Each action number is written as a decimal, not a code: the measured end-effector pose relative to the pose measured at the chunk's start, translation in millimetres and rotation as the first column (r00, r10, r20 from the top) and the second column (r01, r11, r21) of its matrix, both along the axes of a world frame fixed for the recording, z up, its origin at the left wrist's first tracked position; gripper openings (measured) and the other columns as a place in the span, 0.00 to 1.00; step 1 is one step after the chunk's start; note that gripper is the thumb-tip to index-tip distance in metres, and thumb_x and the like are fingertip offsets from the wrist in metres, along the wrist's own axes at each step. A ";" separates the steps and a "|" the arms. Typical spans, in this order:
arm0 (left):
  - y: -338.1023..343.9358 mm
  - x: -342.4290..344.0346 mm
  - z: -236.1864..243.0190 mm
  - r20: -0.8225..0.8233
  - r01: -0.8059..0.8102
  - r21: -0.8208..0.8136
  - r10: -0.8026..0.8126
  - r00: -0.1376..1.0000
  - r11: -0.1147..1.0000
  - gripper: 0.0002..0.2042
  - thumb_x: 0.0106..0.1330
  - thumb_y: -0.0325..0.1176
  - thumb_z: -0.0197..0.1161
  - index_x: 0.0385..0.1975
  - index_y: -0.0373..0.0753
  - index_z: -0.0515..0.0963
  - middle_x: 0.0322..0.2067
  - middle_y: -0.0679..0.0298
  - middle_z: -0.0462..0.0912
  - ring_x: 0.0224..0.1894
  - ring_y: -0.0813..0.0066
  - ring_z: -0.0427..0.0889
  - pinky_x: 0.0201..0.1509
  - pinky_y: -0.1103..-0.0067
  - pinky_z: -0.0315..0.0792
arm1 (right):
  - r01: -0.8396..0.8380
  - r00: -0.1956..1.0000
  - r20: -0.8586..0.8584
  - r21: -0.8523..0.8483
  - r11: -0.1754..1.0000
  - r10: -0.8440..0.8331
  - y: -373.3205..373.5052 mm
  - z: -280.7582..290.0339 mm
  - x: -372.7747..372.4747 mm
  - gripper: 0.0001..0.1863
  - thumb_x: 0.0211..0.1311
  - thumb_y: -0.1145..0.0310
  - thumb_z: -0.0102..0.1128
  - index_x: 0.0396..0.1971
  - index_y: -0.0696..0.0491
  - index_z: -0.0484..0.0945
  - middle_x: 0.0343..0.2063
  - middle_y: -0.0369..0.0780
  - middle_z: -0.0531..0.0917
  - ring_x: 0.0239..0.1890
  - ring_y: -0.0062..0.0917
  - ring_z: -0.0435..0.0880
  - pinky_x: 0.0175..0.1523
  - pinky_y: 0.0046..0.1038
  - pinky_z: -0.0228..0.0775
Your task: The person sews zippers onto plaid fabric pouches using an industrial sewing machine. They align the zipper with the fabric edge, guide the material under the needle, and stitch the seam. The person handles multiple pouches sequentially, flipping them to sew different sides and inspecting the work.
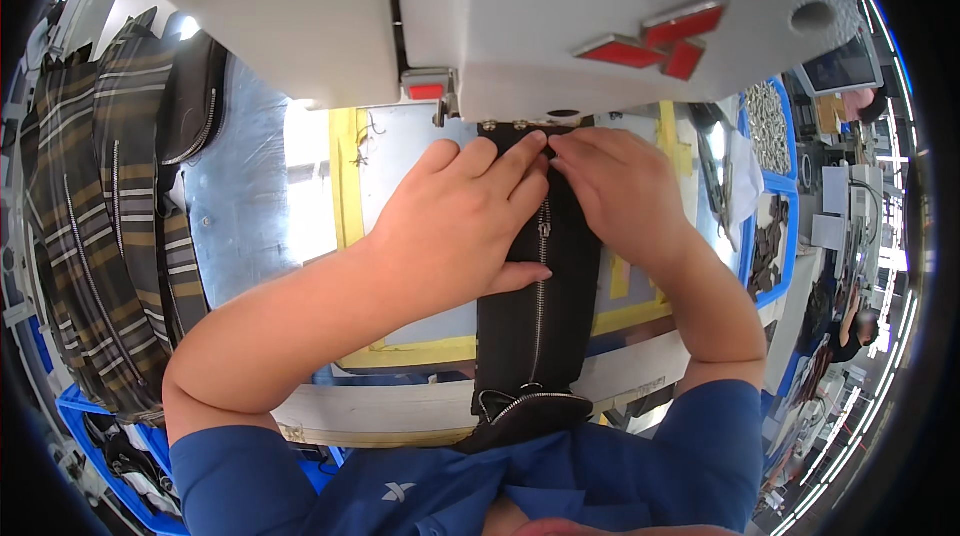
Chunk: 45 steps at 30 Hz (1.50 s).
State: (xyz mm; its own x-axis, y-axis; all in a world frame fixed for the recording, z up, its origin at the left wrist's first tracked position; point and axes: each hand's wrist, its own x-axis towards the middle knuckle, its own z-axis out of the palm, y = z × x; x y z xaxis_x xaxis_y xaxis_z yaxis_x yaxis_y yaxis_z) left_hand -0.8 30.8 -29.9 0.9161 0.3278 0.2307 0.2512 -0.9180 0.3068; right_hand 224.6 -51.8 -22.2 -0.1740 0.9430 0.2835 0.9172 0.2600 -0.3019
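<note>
A long black fabric panel (pixel 570 306) with a metal zipper (pixel 540 311) along its middle lies lengthwise in front of me, its far end under the sewing machine head (pixel 620 16). My left hand (pixel 465 206) rests on the panel, thumb spread out by the zipper and forefinger reaching to the far end. From the other side, my right hand (pixel 625 186) has its fingers pressed together on the panel's far end, close to my left fingertips. The zipper slider (pixel 545 229) sits between the hands. The panel's near end, with a curved zipper (pixel 535 401), hangs against my shirt.
Yellow tape (pixel 347 176) frames the work surface. Plaid fabric pieces with zippers (pixel 100 236) are piled at the left, above a blue crate (pixel 85 406). At the right stand blue bins (pixel 797 226), one with metal parts (pixel 766 126). Another person (pixel 858 331) is far right.
</note>
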 end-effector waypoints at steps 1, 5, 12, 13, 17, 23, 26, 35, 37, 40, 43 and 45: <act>0.3 0.6 0.2 0.005 0.003 0.000 -0.003 1.000 1.000 0.40 0.53 0.62 0.76 0.59 0.37 0.81 0.69 0.61 0.78 0.48 0.64 0.77 0.52 0.69 0.71 | -0.001 1.000 0.012 0.016 1.000 0.001 -1.9 -0.5 -0.7 0.11 0.64 0.74 0.67 0.46 0.56 0.88 0.43 0.42 0.89 0.44 0.41 0.88 0.51 0.41 0.81; 0.0 0.3 0.9 -0.005 -0.009 0.000 0.009 1.000 1.000 0.39 0.53 0.61 0.77 0.58 0.37 0.81 0.69 0.60 0.78 0.48 0.64 0.77 0.52 0.69 0.71 | -0.050 0.997 0.069 0.102 0.994 0.043 -1.6 -2.0 -0.7 0.12 0.64 0.73 0.69 0.46 0.57 0.87 0.44 0.42 0.89 0.45 0.37 0.89 0.53 0.39 0.81; 1.0 1.4 -0.7 0.026 -0.010 -0.039 0.011 1.000 0.999 0.39 0.52 0.60 0.78 0.58 0.36 0.81 0.67 0.60 0.79 0.48 0.61 0.78 0.54 0.68 0.73 | -0.044 0.994 0.100 0.084 0.995 0.035 0.7 -0.2 -1.1 0.11 0.64 0.72 0.69 0.45 0.57 0.87 0.45 0.41 0.89 0.46 0.35 0.89 0.54 0.38 0.79; 1.3 1.4 -1.2 0.030 -0.009 -0.047 0.011 0.999 0.999 0.39 0.52 0.59 0.78 0.58 0.36 0.82 0.67 0.60 0.80 0.48 0.61 0.78 0.54 0.68 0.73 | -0.044 0.994 0.103 0.083 0.996 0.035 1.0 0.2 -0.8 0.11 0.64 0.72 0.68 0.45 0.57 0.87 0.45 0.41 0.89 0.46 0.35 0.89 0.54 0.38 0.79; 1.0 -0.3 -4.2 0.060 -0.026 -0.070 0.031 0.998 0.997 0.39 0.50 0.56 0.79 0.60 0.36 0.82 0.65 0.59 0.81 0.48 0.60 0.80 0.55 0.67 0.74 | -0.043 0.994 0.104 0.039 0.998 0.039 2.7 2.3 -0.1 0.11 0.65 0.71 0.67 0.46 0.56 0.87 0.45 0.41 0.89 0.48 0.36 0.89 0.56 0.39 0.78; 5.8 -2.1 0.1 0.038 -0.038 -0.195 0.046 0.998 0.980 0.39 0.51 0.54 0.80 0.62 0.36 0.82 0.65 0.57 0.81 0.53 0.54 0.82 0.60 0.63 0.73 | -0.026 0.996 0.090 0.023 0.999 0.023 4.0 3.0 -0.5 0.11 0.67 0.69 0.67 0.45 0.56 0.88 0.46 0.42 0.91 0.49 0.36 0.89 0.58 0.41 0.77; 8.0 -1.2 1.9 0.036 -0.036 -0.252 0.047 0.998 0.967 0.39 0.52 0.54 0.79 0.61 0.35 0.82 0.65 0.56 0.81 0.55 0.53 0.82 0.62 0.62 0.72 | -0.011 0.996 0.092 0.006 1.000 0.011 3.2 3.9 -0.9 0.11 0.68 0.69 0.66 0.45 0.56 0.89 0.45 0.41 0.91 0.49 0.35 0.89 0.58 0.40 0.76; 12.0 -7.4 8.1 -0.028 -0.105 -0.236 0.101 0.994 0.966 0.37 0.54 0.55 0.79 0.58 0.33 0.84 0.63 0.55 0.83 0.56 0.54 0.83 0.63 0.63 0.72 | 0.056 0.993 0.108 -0.014 0.998 -0.054 14.0 1.8 -13.5 0.10 0.68 0.67 0.66 0.45 0.53 0.89 0.45 0.41 0.91 0.48 0.34 0.90 0.58 0.39 0.77; 15.9 -11.7 10.4 -0.046 -0.154 -0.210 0.148 0.988 0.966 0.36 0.54 0.55 0.79 0.57 0.33 0.84 0.61 0.55 0.84 0.57 0.55 0.83 0.63 0.63 0.72 | 0.056 0.994 0.090 -0.012 0.998 -0.055 24.0 4.6 -27.0 0.10 0.66 0.67 0.67 0.44 0.52 0.89 0.43 0.41 0.91 0.47 0.35 0.89 0.57 0.40 0.77; 18.9 -13.7 11.9 -0.043 -0.176 -0.199 0.171 0.984 0.964 0.36 0.54 0.54 0.79 0.56 0.33 0.85 0.59 0.55 0.86 0.59 0.57 0.84 0.63 0.64 0.72 | 0.072 0.992 0.105 -0.014 0.997 -0.070 29.2 0.4 -31.5 0.09 0.64 0.68 0.68 0.43 0.51 0.89 0.40 0.40 0.90 0.46 0.37 0.89 0.55 0.41 0.78; 17.2 -12.8 9.0 -0.007 -0.175 -0.154 0.176 0.984 0.972 0.35 0.53 0.54 0.80 0.55 0.34 0.85 0.56 0.55 0.88 0.58 0.57 0.84 0.62 0.65 0.72 | 0.074 0.991 0.113 0.009 0.997 -0.074 30.9 -1.6 -33.6 0.08 0.62 0.69 0.68 0.40 0.51 0.89 0.38 0.40 0.90 0.45 0.39 0.89 0.55 0.42 0.78; 18.2 -14.2 8.0 -0.015 -0.179 -0.178 0.180 0.984 0.968 0.35 0.53 0.54 0.80 0.56 0.34 0.85 0.57 0.55 0.87 0.58 0.57 0.84 0.62 0.65 0.73 | 0.067 0.991 0.118 0.021 0.998 -0.069 31.0 -0.2 -34.0 0.08 0.62 0.69 0.68 0.39 0.52 0.89 0.38 0.40 0.90 0.45 0.40 0.89 0.54 0.42 0.79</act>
